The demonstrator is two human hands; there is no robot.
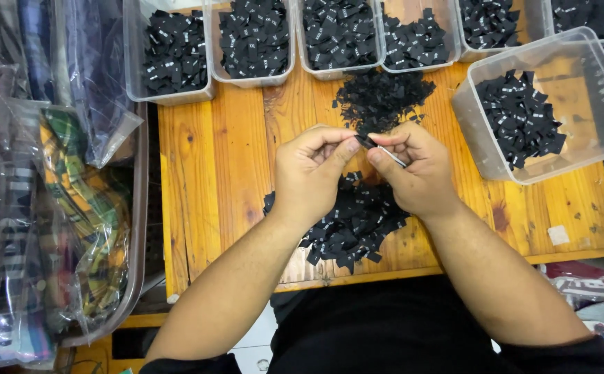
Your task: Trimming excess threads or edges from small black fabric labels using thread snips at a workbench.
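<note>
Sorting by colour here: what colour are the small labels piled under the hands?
Black, with small white markings, seen in the head view: the label pile on the wooden table.

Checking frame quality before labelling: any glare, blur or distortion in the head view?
Head view: even, soft light with faint shadows under the left hand and right hand; glare streaks on the clear plastic garment bags; clear plastic tubs lean outward at the edges, wide-angle distortion; small black fabric label between the fingertips is sharp, no motion blur; orange wooden table in focus.
</note>
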